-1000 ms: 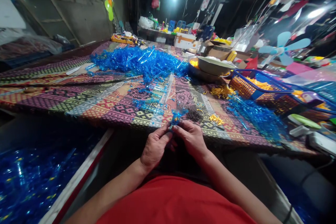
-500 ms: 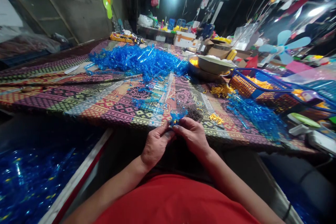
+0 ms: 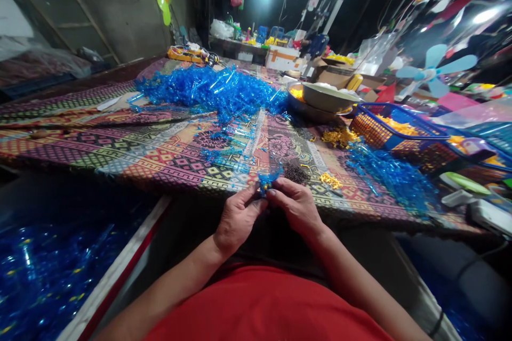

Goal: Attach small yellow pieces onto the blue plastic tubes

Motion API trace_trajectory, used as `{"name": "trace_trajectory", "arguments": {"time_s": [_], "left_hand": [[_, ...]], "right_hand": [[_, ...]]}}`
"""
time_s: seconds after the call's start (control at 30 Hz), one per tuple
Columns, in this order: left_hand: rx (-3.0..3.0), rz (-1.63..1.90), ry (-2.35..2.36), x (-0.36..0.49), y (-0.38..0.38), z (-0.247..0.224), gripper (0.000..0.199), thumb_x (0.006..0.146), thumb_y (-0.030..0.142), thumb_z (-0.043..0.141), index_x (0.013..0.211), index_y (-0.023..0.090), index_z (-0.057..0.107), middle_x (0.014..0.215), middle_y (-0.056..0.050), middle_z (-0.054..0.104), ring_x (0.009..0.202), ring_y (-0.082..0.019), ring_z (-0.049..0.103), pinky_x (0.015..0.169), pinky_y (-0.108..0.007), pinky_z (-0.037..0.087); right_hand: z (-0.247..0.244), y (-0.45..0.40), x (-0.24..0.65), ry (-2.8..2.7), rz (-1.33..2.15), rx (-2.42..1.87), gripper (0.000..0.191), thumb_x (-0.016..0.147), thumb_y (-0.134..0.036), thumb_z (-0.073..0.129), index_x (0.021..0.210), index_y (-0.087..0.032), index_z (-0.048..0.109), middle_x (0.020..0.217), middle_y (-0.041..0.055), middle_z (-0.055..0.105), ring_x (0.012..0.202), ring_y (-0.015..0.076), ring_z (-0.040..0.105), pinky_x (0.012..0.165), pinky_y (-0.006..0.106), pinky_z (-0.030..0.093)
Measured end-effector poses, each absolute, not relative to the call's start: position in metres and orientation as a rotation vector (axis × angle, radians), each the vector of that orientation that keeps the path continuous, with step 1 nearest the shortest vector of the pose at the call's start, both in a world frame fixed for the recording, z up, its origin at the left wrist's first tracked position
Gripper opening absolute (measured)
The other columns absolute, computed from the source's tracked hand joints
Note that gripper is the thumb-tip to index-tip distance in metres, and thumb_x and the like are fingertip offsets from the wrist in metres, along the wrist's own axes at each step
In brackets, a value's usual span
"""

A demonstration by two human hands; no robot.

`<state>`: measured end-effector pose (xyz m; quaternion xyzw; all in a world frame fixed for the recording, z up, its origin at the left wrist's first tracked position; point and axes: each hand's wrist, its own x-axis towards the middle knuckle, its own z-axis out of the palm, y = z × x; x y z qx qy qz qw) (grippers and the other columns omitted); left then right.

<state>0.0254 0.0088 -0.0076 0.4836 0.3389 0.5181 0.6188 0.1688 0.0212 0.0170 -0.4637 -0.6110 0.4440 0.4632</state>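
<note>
Translucent blue plastic sprigs [image 3: 44,277] fill a white-rimmed bin [image 3: 116,266] at far left, apparently a finished lot, while a larger loose heap [image 3: 208,93] of similar sprigs, seemingly the work left, lies on a patterned woven cloth [image 3: 160,157] across the table. At the table's near edge, the person's left hand [image 3: 238,218] and right hand [image 3: 298,205] close in a fingertip pinch on one small blue sprig [image 3: 267,181], yellow beads showing at its centre, held just over the cloth's edge. To the right lie a dark bead pile [image 3: 296,173], loose yellow pieces [image 3: 331,181], and another blue heap [image 3: 392,181] beside a blue-rimmed basket [image 3: 384,130] holding more yellow pieces.
</note>
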Motion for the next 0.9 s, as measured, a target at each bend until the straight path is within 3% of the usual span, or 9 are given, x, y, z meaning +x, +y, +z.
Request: {"name": "trace_trajectory", "arguments": {"time_s": [0.07, 0.23, 0.7, 0.9], "left_hand": [[1.040, 1.176, 0.745, 0.026, 0.008, -0.007, 0.042, 0.078, 0.026, 0.061, 0.120, 0.022, 0.058, 0.109, -0.003, 0.066, 0.101, -0.022, 0.060, 0.089, -0.035, 0.049], [1.005, 1.192, 0.743, 0.027, 0.009, -0.006, 0.042, 0.078, 0.025, 0.062, 0.119, 0.021, 0.059, 0.105, -0.002, 0.068, 0.110, -0.021, 0.055, 0.099, -0.035, 0.041], [1.079, 1.179, 0.778, 0.028, 0.013, -0.005, 0.034, 0.075, 0.026, 0.065, 0.109, 0.022, 0.066, 0.102, -0.001, 0.069, 0.100, -0.018, 0.059, 0.093, -0.030, 0.045], [0.820, 1.111, 0.613, 0.029, 0.014, -0.004, 0.037, 0.074, 0.024, 0.066, 0.110, 0.019, 0.063, 0.098, -0.003, 0.068, 0.085, -0.017, 0.064, 0.077, -0.031, 0.053]], "right_hand": [[0.017, 0.021, 0.170, -1.501, 1.096, -1.150, 0.019, 0.077, -0.034, 0.063, 0.073, -0.016, 0.062, 0.063, -0.0022, 0.051, 0.055, 0.0084, 0.043, 0.051, 0.021, 0.037], [0.014, 0.021, 0.171, -1.506, 1.113, -1.130, 0.018, 0.081, -0.034, 0.059, 0.083, -0.017, 0.062, 0.065, -0.0017, 0.053, 0.054, 0.0088, 0.045, 0.051, 0.021, 0.038], [0.024, 0.020, 0.178, -1.772, 0.786, -1.212, 0.028, 0.082, -0.037, 0.055, 0.062, -0.017, 0.054, 0.058, -0.0015, 0.047, 0.054, 0.0109, 0.044, 0.052, 0.023, 0.035], [0.023, 0.017, 0.175, -1.606, 1.019, -1.209, 0.025, 0.081, -0.040, 0.057, 0.072, -0.017, 0.061, 0.057, -0.0017, 0.050, 0.052, 0.0102, 0.044, 0.049, 0.023, 0.036]]}}
